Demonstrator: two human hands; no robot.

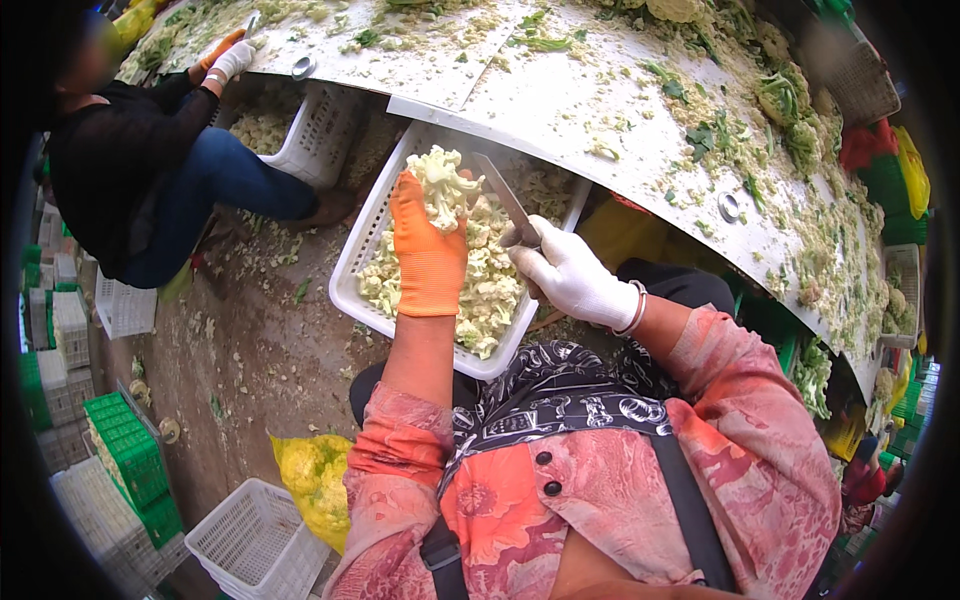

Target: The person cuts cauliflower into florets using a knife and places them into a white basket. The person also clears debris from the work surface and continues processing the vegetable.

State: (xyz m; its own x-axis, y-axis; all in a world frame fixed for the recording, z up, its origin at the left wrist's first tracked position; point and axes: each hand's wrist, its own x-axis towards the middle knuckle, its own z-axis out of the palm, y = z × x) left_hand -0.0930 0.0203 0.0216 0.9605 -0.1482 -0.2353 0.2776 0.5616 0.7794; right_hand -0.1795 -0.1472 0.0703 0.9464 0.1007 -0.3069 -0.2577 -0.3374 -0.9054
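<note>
My left hand (427, 255), in an orange knit glove, grips a piece of cauliflower (442, 184) with its florets up and pale stems towards me. In a white glove, my right hand (570, 270) holds a knife (504, 191) by its handle. The blade points up and away, a little to the right of the cauliflower and apart from it. Below both hands is a white plastic crate (346, 289), filled with cut cauliflower florets (487, 300). Its far end lies under the table edge.
The white table (555, 97) carries cauliflower crumbs, leaves and a metal ring (728, 206). At left, a co-worker (142, 172) sits by another floret-filled crate (315, 131). A yellow net bag (315, 480), a white crate (259, 544) and stacked green crates (131, 450) stand on the littered floor.
</note>
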